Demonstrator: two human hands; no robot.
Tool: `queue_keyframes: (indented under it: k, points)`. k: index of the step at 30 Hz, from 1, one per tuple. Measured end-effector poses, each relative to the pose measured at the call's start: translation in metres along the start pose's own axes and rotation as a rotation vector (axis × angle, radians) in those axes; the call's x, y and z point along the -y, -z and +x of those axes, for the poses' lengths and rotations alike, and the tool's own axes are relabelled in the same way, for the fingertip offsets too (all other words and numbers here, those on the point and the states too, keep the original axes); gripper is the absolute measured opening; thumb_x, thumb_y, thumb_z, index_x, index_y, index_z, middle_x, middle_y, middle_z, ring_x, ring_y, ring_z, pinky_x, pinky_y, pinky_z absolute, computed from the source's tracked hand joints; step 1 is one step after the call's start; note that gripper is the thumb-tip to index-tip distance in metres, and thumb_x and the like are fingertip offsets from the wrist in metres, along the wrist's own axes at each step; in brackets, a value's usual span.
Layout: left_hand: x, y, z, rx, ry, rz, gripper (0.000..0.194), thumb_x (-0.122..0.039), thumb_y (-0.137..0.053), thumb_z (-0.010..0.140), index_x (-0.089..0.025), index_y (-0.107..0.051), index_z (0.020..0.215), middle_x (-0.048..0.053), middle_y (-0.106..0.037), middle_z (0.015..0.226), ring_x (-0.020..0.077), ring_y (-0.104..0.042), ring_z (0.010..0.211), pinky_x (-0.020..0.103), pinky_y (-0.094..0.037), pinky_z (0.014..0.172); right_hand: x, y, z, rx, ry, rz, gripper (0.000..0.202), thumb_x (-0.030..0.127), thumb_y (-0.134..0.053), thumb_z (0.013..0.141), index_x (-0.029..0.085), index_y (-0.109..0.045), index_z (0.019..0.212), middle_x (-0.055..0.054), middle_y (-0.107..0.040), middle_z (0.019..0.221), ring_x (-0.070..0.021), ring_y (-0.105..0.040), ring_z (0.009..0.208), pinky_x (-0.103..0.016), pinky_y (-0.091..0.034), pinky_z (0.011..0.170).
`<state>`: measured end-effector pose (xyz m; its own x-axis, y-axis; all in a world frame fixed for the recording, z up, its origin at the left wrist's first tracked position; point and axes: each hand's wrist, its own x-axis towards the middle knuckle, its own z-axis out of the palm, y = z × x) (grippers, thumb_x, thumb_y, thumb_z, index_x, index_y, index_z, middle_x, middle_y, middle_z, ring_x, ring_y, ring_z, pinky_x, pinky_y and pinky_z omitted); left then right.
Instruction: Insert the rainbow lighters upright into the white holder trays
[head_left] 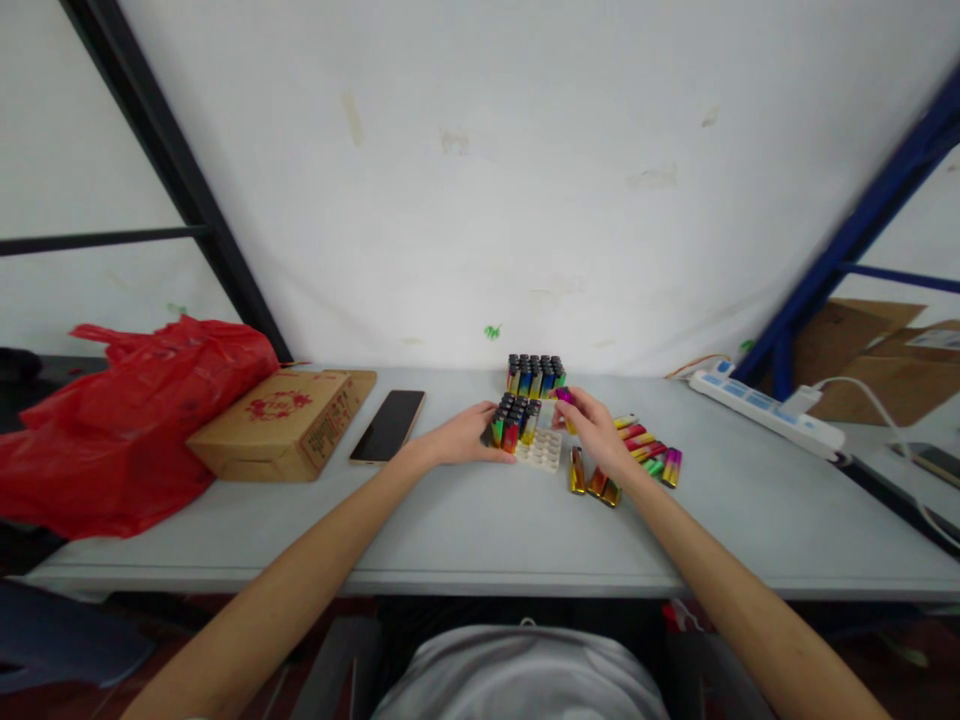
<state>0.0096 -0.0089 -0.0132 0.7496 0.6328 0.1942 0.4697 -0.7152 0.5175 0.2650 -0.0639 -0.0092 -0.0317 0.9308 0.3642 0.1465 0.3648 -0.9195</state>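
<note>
A white tray [543, 453] with round slots lies on the table, its left part filled with upright colourful lighters [512, 422]. Around the left side of that group is my left hand [471, 434], its fingers spread along the edge and touching it. My right hand [590, 421] pinches a purple and yellow lighter [565, 397] at the tray's right side. Behind the tray stands a full block of dark-topped lighters [535, 377]. Loose lighters [642, 441] lie to the right of my right hand, and several more [577, 471] lie below it.
A black phone [388, 427] lies left of my left hand. Farther left are a cardboard box [281, 424] and a red plastic bag [142, 420]. A white power strip [768, 411] with cables runs along the table's right side. The wall [480, 200] rises behind the table.
</note>
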Motion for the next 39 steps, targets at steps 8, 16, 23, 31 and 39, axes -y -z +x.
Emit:
queue_keyframes:
  k: [8, 16, 23, 31, 39]
  points:
    - [-0.003, 0.001, -0.001, -0.011, 0.007, 0.004, 0.083, -0.061, -0.081, 0.076, -0.016, -0.056, 0.141, 0.015, -0.059, 0.141, 0.0349, -0.057, 0.129, 0.044, -0.041, 0.116, 0.009, -0.01, -0.007, 0.155, -0.334, 0.307, 0.047, 0.071, -0.057, 0.088, 0.025, -0.05, 0.089, 0.011, -0.031, 0.058, -0.0071, -0.02, 0.042, -0.02, -0.016, 0.039]
    - [-0.001, 0.0, 0.0, -0.016, 0.003, 0.01, 0.083, -0.063, -0.08, 0.075, -0.016, -0.057, 0.139, 0.015, -0.06, 0.139, 0.0342, -0.058, 0.128, 0.043, -0.042, 0.116, 0.011, -0.018, -0.008, 0.138, -0.345, 0.158, 0.064, 0.075, -0.047, 0.089, 0.024, -0.032, 0.053, 0.008, -0.022, 0.046, -0.0075, -0.015, 0.042, -0.025, -0.011, 0.041]
    - [0.0, 0.0, 0.0, -0.013, 0.001, 0.006, 0.082, -0.063, -0.081, 0.075, -0.017, -0.057, 0.139, 0.015, -0.061, 0.138, 0.0346, -0.058, 0.128, 0.044, -0.043, 0.115, 0.008, -0.019, -0.008, 0.043, -0.353, 0.064, 0.05, 0.051, -0.037, 0.092, 0.026, -0.03, 0.049, 0.007, -0.021, 0.042, -0.0087, -0.014, 0.038, -0.027, -0.013, 0.04]
    - [0.002, 0.0, 0.001, -0.01, -0.008, 0.004, 0.081, -0.063, -0.081, 0.075, -0.018, -0.058, 0.139, 0.013, -0.06, 0.14, 0.034, -0.058, 0.129, 0.044, -0.042, 0.116, 0.008, -0.018, -0.009, 0.038, -0.318, 0.02, 0.049, 0.051, -0.039, 0.091, 0.026, -0.032, 0.049, 0.006, -0.024, 0.041, -0.0093, -0.016, 0.038, -0.027, -0.014, 0.04]
    - [0.0, 0.0, 0.0, -0.02, 0.0, -0.02, 0.081, -0.061, -0.081, 0.075, -0.018, -0.058, 0.14, 0.014, -0.06, 0.139, 0.0343, -0.058, 0.127, 0.046, -0.043, 0.115, 0.004, -0.013, -0.005, 0.075, -0.218, -0.006, 0.063, 0.076, -0.039, 0.093, 0.022, -0.053, 0.065, 0.006, -0.033, 0.049, -0.0118, -0.03, 0.044, -0.027, -0.023, 0.045]
